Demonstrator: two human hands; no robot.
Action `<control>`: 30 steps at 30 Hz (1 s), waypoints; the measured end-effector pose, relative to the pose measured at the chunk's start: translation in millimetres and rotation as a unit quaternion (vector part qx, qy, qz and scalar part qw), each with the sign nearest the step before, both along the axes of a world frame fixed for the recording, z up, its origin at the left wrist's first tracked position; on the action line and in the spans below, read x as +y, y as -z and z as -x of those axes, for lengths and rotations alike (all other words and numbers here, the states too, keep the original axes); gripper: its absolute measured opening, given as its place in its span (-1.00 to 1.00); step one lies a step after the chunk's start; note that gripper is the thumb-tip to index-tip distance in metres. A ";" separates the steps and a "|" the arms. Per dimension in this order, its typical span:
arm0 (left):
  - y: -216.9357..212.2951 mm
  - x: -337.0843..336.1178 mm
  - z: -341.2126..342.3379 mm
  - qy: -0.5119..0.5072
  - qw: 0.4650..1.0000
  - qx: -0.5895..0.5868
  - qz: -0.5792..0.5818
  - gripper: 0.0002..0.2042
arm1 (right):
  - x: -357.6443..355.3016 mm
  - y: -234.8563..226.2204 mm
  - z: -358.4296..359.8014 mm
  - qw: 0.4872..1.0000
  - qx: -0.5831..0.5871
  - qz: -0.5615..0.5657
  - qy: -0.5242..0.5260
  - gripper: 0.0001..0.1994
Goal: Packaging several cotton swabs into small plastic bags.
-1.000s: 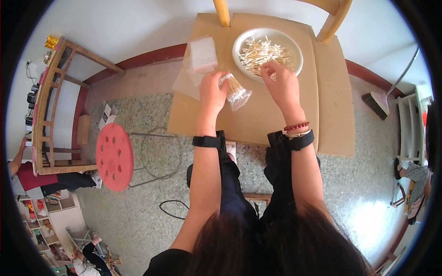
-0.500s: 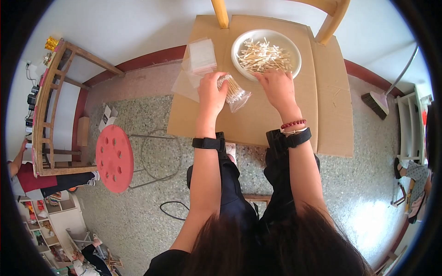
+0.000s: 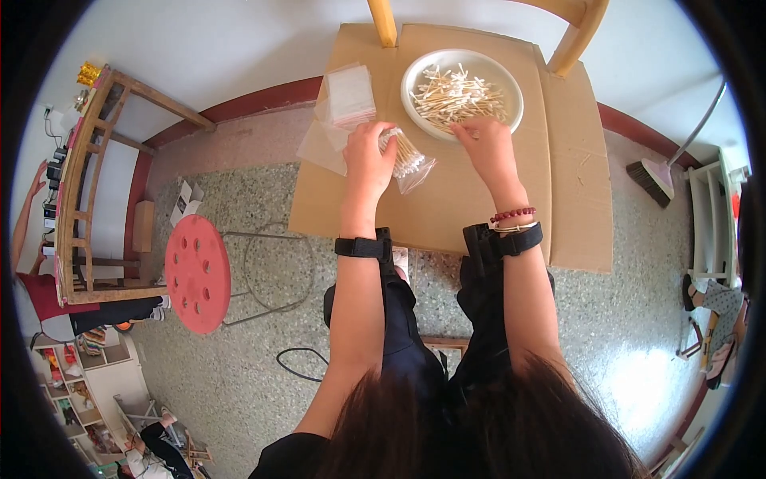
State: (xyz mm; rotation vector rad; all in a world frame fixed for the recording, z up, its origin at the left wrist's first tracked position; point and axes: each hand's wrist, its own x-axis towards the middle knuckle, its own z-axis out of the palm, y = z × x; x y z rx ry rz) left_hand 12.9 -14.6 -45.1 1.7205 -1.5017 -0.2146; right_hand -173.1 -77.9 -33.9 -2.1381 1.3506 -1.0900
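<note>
Head view: my left hand (image 3: pixel 369 162) pinches a well-filled bag (image 3: pixel 412 162); swabs (image 3: pixel 456 94) remain in the one-o'clock bowl (image 3: pixel 496 67). Right hand (image 3: pixel 489 150): can't tell its grip.

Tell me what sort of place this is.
Probably an activity room or small home workshop: cluttered cubby shelves, a round red stool, and a bowl of cotton swabs on cardboard.

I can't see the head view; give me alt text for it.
Bare left hand holding a clear plastic bag of white-tipped cotton swabs over a flat brown cardboard sheet, bare right hand at the near rim of a round white bowl of loose swabs. Flat clear plastic bags lie left of the bowl; a round-seated red stool is farther left.
</note>
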 end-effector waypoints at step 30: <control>-39.8 0.4 34.4 0.170 0.771 0.614 0.013 -0.82 | 31.5 -23.1 -37.3 0.742 -0.535 -0.334 -0.226 -0.88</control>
